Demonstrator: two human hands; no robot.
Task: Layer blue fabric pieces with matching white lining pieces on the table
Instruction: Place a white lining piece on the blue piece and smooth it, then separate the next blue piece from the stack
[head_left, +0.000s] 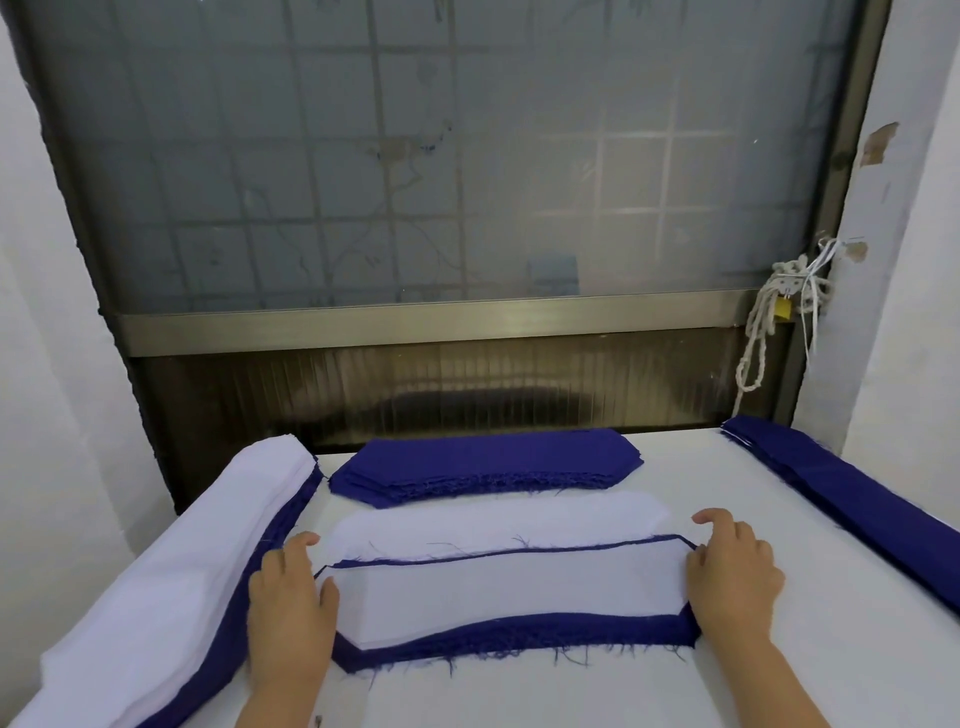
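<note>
Head view: a long white lining piece (509, 597) with clipped corners lies on top of a blue fabric stack (519, 636) in the middle of the desk (831, 649), close to the person. Its long axis runs left to right, the right end angled slightly farther away. Blue shows as a broad frayed band along the near edge and only a thin line along the far edge.

The left hand (291, 603) lies palm down at the left end, fingers loosely spread and gently bent, thumb touching the lining. The right hand (732, 577) rests at the right end, fingers bent and spread, their tips down at the far right corner; neither hand pinches the cloth.

Just beyond lies a white lining stack (498, 522) of the same shape, parallel to the first, and beyond that a second blue stack (483, 465), also lying left to right. Along the desk's left side runs a long pile of white cloth over blue (171, 571); along the right side, a long blue pile (852, 499). Behind stands a frosted window (441, 156), with knotted rope (774, 322) and a padlock (783, 309) at its right.
</note>
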